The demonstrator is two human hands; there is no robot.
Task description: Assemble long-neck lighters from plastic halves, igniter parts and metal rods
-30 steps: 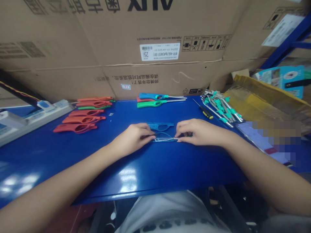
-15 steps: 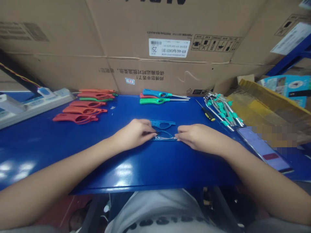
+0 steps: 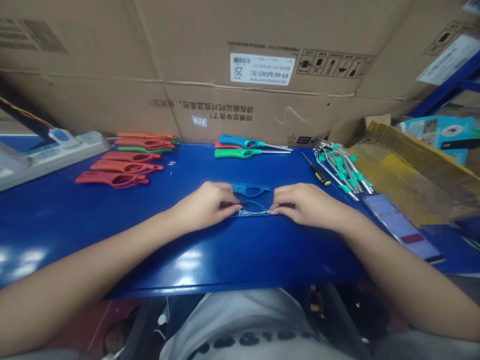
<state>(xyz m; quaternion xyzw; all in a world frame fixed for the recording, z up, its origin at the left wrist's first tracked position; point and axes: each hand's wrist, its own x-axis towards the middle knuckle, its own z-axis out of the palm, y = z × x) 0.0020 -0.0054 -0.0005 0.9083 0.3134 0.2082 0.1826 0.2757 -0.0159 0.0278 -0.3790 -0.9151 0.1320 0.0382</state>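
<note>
Currently, red lighter shells (image 3: 112, 179) lie to the left on the blue counter (image 3: 56, 225), with a screwdriver (image 3: 318, 174) and green-tipped metal rods (image 3: 343, 172) to the right. A blue lighter shell (image 3: 249, 189) lies between the hands, just above a wire-looped metal tube (image 3: 255, 212). The left hand (image 3: 204, 206) has its grip closed on the tube's dark end; the right hand (image 3: 309, 204) pinches the far end.

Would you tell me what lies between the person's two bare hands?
In the head view, a slim silvery rod and a thin blue wire loop lie between the left hand and right hand.
</note>
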